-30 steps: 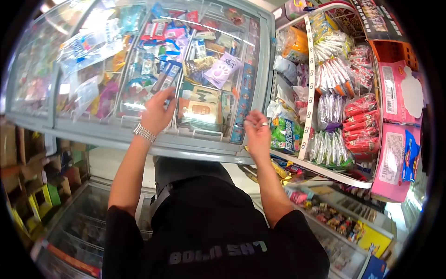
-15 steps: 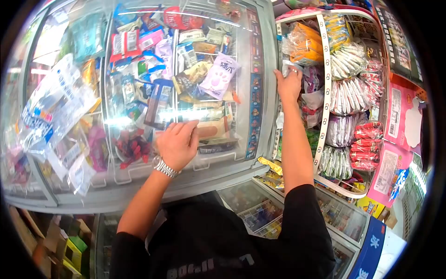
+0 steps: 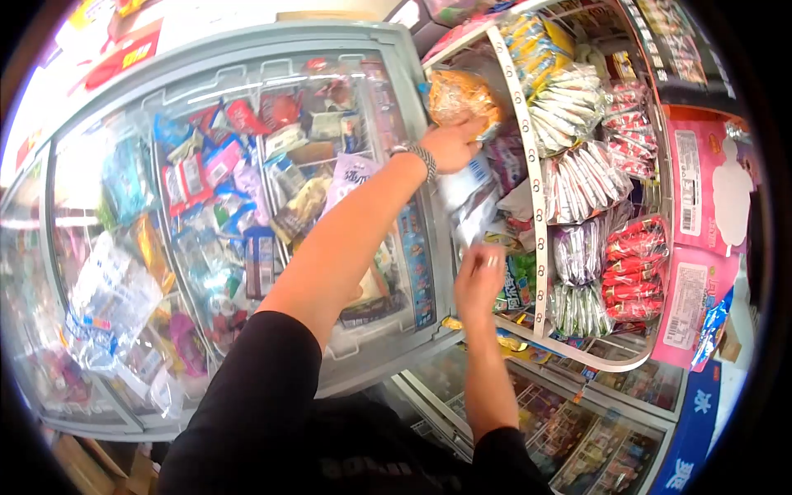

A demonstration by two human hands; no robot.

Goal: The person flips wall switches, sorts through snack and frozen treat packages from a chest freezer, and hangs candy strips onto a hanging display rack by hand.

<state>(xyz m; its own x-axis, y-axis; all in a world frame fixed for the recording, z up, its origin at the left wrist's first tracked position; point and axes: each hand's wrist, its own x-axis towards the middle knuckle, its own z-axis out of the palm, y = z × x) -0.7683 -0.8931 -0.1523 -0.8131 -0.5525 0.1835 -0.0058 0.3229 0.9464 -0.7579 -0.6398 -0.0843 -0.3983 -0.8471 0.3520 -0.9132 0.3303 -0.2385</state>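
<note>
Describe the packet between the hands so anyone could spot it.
Right of the grey freezer stands a white-edged rack. Along its left side, the packet is between left hand above and right hand below. It is silvery white, unlike the orange bag above and green packet below.

Grey-framed glass-topped freezer [image 3: 402, 66], white-rimmed rack [image 3: 532, 173] alongside, blue panel [image 3: 693, 425] lower right, bright light upper left

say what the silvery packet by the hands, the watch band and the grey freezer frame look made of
Silvery packet: probably thin plastic or foil film, glossy; it has a bright sheen, though blurred.
Watch band: likely metal, fairly shiny, from its silvery links.
Freezer frame: smooth, even grey, which suggests plastic or painted metal; unclear which.
</note>
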